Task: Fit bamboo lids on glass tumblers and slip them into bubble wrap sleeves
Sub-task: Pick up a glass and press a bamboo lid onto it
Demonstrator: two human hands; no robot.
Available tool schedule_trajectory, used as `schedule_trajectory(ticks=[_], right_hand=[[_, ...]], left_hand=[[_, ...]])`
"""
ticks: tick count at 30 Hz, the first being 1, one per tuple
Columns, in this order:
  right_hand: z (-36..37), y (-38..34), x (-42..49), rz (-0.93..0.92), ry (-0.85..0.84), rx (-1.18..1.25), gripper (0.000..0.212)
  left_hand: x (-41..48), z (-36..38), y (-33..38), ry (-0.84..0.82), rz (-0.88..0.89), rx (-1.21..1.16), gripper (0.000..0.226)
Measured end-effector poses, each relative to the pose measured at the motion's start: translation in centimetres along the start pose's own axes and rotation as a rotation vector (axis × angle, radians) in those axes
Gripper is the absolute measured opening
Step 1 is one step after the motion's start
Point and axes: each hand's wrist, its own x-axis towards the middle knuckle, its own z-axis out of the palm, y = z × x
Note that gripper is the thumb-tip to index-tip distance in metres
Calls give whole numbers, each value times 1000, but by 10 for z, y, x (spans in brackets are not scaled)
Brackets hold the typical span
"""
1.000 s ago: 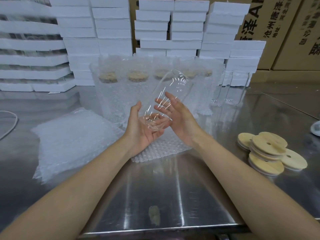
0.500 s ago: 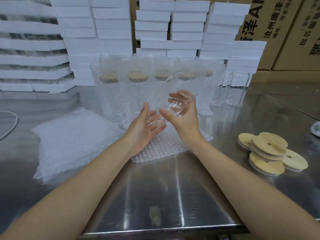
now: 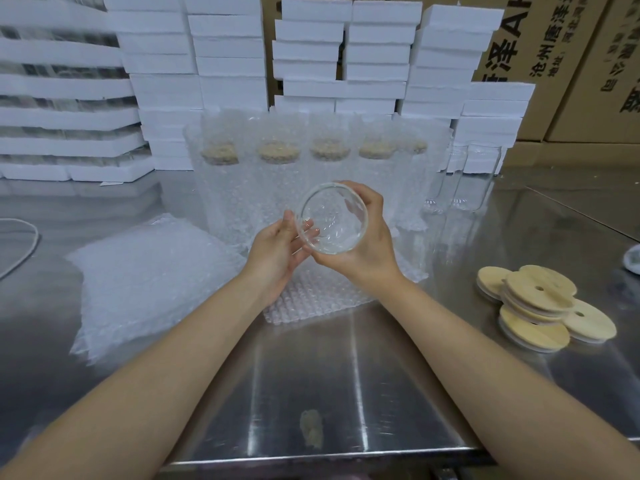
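Steel table (image 3: 311,375): tumbler (image 3: 332,220) long axis toward camera.

The light was bright and even, coming from overhead — long white streaks of glare ran down the steel table (image 3: 311,382) toward its near edge. Shadows were soft and weak. The glass tumbler (image 3: 332,220) caught small highlights. Wide-angle distortion bent the foam stacks (image 3: 62,112) at the left edge, and the far cardboard boxes (image 3: 588,98) looked slightly soft.

Five sleeved tumblers (image 3: 278,188), three bare tumblers (image 3: 478,178), about six loose bamboo lids (image 3: 538,296)
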Motion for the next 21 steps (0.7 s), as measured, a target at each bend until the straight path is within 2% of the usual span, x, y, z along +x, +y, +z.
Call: schedule_trajectory(ticks=[7,11,14,16,18,21], right_hand=[[-1,3,0,-7,-2,-33,95],[2,7,-1,30,33,35,85],[0,8,1,81,88,164,78],[-2,4,4,141,136,279,71],[-3,1,7,232,200,396,63],[-6,0,14,396,315,597,58]], left_hand=[[-2,1,1,4,-9,37,22],[-4,2,2,3,-5,67,27],[-8,4,1,-65,9,115,46],[-12,7,2,-68,42,148,50],[-16,12,3,-69,108,198,50],[-22,16,0,-159,261,360,58]])
